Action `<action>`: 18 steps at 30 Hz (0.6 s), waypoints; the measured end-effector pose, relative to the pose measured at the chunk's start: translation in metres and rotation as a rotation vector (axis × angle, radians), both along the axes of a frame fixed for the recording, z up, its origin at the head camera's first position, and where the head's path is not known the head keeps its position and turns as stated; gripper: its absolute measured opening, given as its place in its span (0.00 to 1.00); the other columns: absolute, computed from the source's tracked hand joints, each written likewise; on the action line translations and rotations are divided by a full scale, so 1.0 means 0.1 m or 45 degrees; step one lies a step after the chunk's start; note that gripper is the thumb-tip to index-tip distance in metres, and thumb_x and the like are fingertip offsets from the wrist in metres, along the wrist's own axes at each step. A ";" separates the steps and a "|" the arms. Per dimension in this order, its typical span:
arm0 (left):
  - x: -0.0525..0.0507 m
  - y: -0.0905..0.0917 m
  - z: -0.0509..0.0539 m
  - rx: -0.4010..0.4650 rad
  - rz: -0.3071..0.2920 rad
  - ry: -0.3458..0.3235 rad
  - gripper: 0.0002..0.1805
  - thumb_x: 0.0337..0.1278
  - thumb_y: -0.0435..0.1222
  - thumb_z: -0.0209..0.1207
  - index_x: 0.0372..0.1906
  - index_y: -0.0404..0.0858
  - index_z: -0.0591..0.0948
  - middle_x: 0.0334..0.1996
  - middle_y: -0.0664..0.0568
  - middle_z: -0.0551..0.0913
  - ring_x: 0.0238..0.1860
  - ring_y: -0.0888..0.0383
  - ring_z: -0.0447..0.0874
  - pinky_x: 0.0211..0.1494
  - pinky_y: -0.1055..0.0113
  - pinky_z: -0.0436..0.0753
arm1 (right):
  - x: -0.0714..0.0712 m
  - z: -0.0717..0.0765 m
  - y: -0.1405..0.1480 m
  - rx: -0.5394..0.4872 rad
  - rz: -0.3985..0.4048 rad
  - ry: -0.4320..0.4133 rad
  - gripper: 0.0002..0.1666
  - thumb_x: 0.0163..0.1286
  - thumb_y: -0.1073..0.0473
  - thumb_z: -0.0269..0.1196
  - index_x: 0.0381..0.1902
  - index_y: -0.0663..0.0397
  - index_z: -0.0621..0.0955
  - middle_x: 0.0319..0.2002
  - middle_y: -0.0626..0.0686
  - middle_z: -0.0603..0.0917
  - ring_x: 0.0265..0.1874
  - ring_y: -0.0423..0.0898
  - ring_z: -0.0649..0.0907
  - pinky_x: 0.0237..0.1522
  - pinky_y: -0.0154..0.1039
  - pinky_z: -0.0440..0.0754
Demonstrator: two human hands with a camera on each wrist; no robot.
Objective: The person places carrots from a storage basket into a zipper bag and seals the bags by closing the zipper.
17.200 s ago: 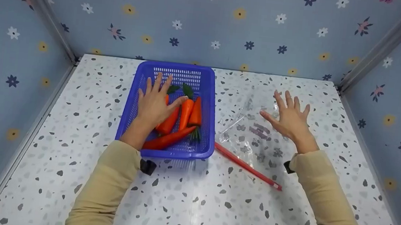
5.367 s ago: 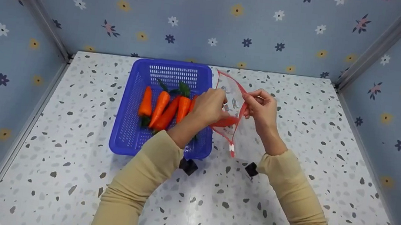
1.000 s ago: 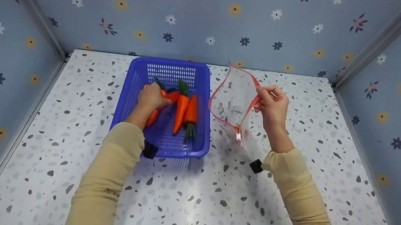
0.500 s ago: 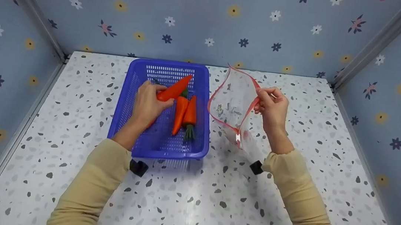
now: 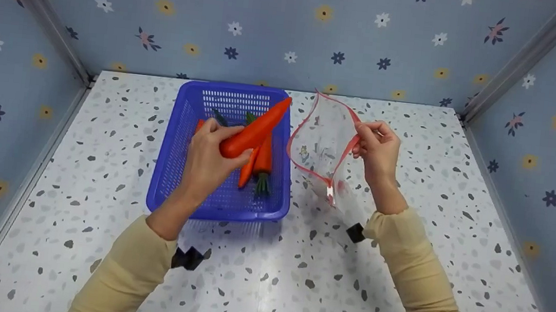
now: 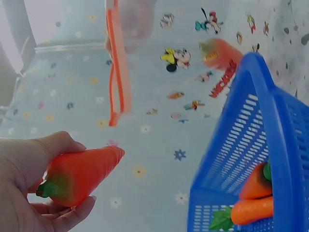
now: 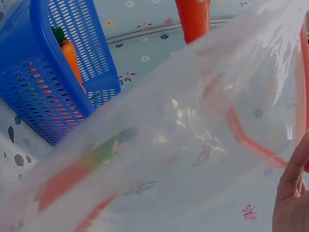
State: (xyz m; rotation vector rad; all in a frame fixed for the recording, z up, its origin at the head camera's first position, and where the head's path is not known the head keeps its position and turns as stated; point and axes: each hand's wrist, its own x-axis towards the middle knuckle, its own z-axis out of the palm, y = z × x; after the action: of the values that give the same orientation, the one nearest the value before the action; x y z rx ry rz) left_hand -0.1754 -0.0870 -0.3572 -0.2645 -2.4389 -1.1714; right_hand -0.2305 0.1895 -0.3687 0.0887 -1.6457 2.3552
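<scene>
The left hand [image 5: 208, 156] grips a thick red-orange carrot [image 5: 256, 129] by its stem end, above the blue basket [image 5: 235, 216]; its tip points toward the bag. In the left wrist view the carrot [image 6: 82, 174] shows a green top by the palm. The right hand [image 5: 381, 149] pinches the red zip edge of a clear plastic bag [image 5: 323, 140], whose mouth gapes toward the basket. Through the film in the right wrist view, an orange carrot with a green top [image 7: 67, 179] is visible. More carrots [image 5: 263, 159] lie in the basket below the left hand.
Speckled white tabletop [image 5: 265, 273] lies under everything. Flower-patterned blue panels [image 5: 291, 33] stand at the back and both sides. A white slider [image 5: 330, 194] sits at the near end of the bag's zip.
The left hand has lifted the carrot from among the others in the basket and moved it up and right, toward the bag. The right hand and the bag have stayed nearly still.
</scene>
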 end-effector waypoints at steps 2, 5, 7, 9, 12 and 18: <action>0.07 0.03 0.02 0.015 -0.020 0.020 0.19 0.40 0.37 0.66 0.43 0.34 0.81 0.29 0.45 0.69 0.33 0.51 0.69 0.34 0.62 0.72 | 0.00 -0.01 0.01 0.006 -0.003 -0.001 0.04 0.59 0.70 0.58 0.25 0.61 0.76 0.15 0.54 0.76 0.08 0.41 0.72 0.12 0.28 0.71; 0.17 0.08 0.05 0.038 -0.054 0.057 0.19 0.40 0.37 0.66 0.43 0.35 0.81 0.30 0.46 0.69 0.34 0.52 0.70 0.34 0.63 0.73 | 0.01 0.00 0.01 0.017 -0.005 -0.003 0.04 0.59 0.69 0.59 0.26 0.61 0.76 0.16 0.54 0.76 0.09 0.41 0.72 0.13 0.28 0.72; 0.22 0.11 0.08 0.057 -0.085 0.079 0.20 0.40 0.36 0.67 0.43 0.35 0.81 0.30 0.47 0.69 0.33 0.53 0.70 0.33 0.64 0.73 | 0.01 0.00 0.01 0.019 -0.003 -0.007 0.03 0.59 0.69 0.59 0.26 0.60 0.76 0.16 0.54 0.76 0.09 0.41 0.72 0.13 0.28 0.72; 0.26 0.15 0.10 0.061 -0.114 0.094 0.19 0.39 0.36 0.67 0.43 0.35 0.82 0.29 0.47 0.68 0.33 0.53 0.70 0.32 0.64 0.73 | 0.01 0.00 0.01 0.023 -0.007 -0.009 0.04 0.59 0.69 0.59 0.26 0.60 0.76 0.16 0.54 0.76 0.09 0.41 0.72 0.13 0.29 0.72; 0.30 0.19 0.12 0.055 -0.155 0.087 0.19 0.39 0.36 0.67 0.42 0.35 0.82 0.28 0.48 0.67 0.32 0.54 0.69 0.31 0.65 0.71 | 0.01 0.00 0.02 0.026 -0.008 -0.008 0.04 0.59 0.69 0.58 0.26 0.60 0.76 0.16 0.54 0.76 0.09 0.41 0.72 0.13 0.28 0.72; 0.28 0.28 0.15 -0.028 -0.205 0.017 0.19 0.40 0.37 0.66 0.43 0.36 0.82 0.29 0.48 0.68 0.33 0.53 0.67 0.32 0.64 0.70 | 0.01 0.00 0.02 0.035 -0.009 -0.016 0.04 0.59 0.69 0.59 0.26 0.60 0.76 0.15 0.53 0.76 0.09 0.41 0.72 0.13 0.28 0.71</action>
State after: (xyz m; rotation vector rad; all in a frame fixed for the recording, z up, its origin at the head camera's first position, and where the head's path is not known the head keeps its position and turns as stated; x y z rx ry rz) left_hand -0.1474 -0.0589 -0.3422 -0.4813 -2.4575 -1.2053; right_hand -0.2292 0.1914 -0.3684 0.0733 -1.6815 2.3336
